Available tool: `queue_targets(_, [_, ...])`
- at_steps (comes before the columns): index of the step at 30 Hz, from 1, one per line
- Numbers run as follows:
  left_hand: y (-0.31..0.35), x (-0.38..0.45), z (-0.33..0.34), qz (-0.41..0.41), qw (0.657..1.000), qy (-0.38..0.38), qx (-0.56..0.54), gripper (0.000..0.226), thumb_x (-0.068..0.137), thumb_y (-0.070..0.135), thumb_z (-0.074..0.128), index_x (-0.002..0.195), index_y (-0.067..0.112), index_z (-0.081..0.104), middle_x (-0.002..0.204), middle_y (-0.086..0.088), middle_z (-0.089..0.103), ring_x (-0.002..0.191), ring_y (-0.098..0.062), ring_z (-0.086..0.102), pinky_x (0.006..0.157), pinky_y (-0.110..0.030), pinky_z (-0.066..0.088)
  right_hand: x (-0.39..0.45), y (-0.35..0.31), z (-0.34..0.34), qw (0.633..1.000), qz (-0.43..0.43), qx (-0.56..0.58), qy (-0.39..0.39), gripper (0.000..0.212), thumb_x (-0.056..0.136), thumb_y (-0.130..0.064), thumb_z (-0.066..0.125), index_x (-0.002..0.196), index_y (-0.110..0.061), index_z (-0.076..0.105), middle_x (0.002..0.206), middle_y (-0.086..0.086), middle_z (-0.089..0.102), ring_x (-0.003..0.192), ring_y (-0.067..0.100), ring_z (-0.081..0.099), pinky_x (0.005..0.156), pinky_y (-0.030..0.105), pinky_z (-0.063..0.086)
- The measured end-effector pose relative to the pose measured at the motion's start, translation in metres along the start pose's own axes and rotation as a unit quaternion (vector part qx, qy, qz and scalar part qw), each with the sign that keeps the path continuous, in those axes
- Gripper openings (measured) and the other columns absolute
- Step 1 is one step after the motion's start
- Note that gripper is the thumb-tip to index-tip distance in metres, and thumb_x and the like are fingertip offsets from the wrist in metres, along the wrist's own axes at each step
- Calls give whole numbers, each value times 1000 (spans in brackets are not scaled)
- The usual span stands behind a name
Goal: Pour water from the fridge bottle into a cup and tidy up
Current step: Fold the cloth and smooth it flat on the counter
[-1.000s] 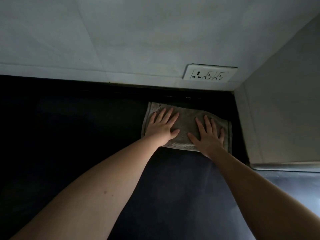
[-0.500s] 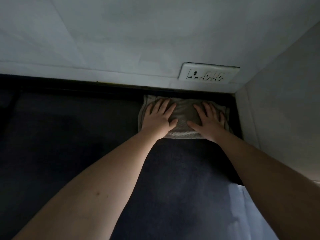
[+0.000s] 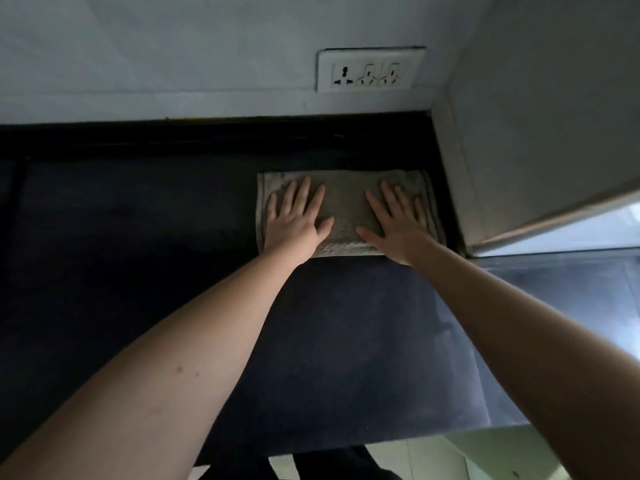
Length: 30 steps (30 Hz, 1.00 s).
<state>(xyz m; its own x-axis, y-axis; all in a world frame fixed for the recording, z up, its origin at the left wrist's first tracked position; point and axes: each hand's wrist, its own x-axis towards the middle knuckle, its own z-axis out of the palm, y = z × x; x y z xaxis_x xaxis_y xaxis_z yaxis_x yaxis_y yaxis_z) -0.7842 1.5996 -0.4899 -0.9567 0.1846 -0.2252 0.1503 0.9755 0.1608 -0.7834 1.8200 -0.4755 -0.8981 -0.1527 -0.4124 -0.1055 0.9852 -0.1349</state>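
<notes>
A folded grey-brown cloth [image 3: 343, 206] lies flat on the dark countertop [image 3: 138, 237], in the back right corner by the wall. My left hand [image 3: 294, 220] presses on its left half with straight, spread fingers. My right hand [image 3: 398, 223] lies flat on its right half in the same way. Neither hand grips the cloth. No bottle or cup is in view.
A white wall socket plate [image 3: 370, 69] sits on the back wall just above the cloth. A pale side wall or cabinet panel [image 3: 536, 133] closes off the right. The counter's front edge [image 3: 381, 445] shows at the bottom, with light floor tiles [image 3: 450, 459] below.
Both hands stay flat on the cloth. The view has shifted, so the cloth and socket look closer and the counter's front edge has come into view.
</notes>
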Motion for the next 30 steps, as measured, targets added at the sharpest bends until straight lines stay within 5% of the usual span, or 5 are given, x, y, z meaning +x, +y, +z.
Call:
queue_targets(4, [7, -56, 16, 32, 999, 4, 3, 77, 89, 63, 2, 158, 30, 9, 167, -1, 3, 153, -22, 2, 120, -50, 0, -62, -9, 25, 999, 14, 25, 15, 83, 86, -76, 25, 154, -38, -5, 163, -3, -16, 148, 16, -20, 119, 46, -12])
queue_targets(15, [-34, -217, 53, 145, 988, 51, 15, 66, 95, 52, 37, 155, 25, 31, 163, -6, 23, 150, -28, 23, 120, -54, 16, -224, -100, 107, 994, 105, 26, 13, 79, 87, -78, 9, 149, -41, -20, 160, -5, -25, 145, 18, -28, 118, 50, -14])
queue_targets(30, [-222, -318, 45, 93, 993, 67, 5, 61, 99, 53, 36, 156, 31, 27, 164, 0, 20, 151, -21, 20, 121, -49, 18, -219, -297, 134, 999, 38, 10, -8, 85, 88, -77, 13, 151, -32, -21, 156, 1, -34, 141, 21, -37, 116, 53, -17])
